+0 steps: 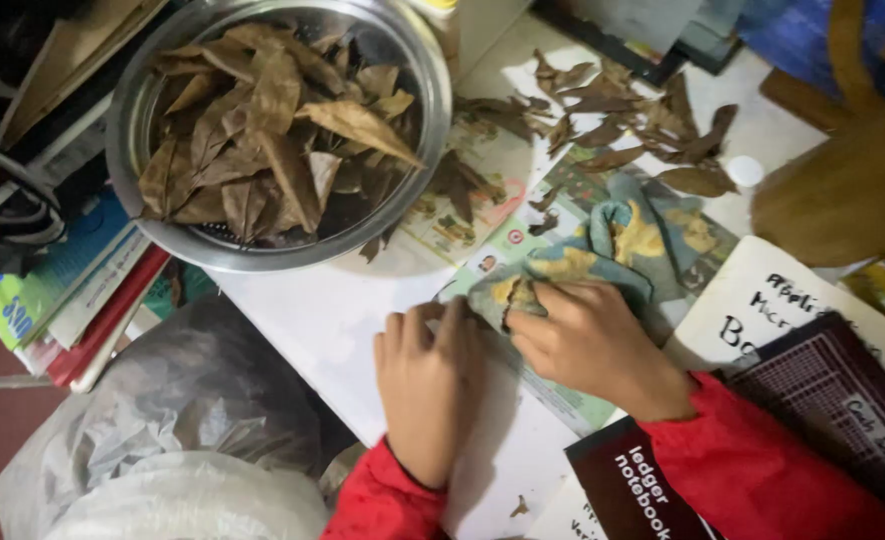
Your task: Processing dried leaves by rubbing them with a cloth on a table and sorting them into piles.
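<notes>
right hand [587, 345] pinches patterned cloth [602, 245] over one dry leaf, left hand [430, 385] lies flat beside it; steel bowl [282, 130] ahead full, loose leaves [642, 120] beyond remain.

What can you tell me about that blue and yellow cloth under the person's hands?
The cloth looks like soft, worn fabric, blue-green with yellow patches, lying crumpled on a white table over printed paper. The right hand presses its near end, fingers folded over the fabric; the left hand lies flat beside it, fingertips at its edge. Dry brown leaves lie scattered just beyond.
</notes>
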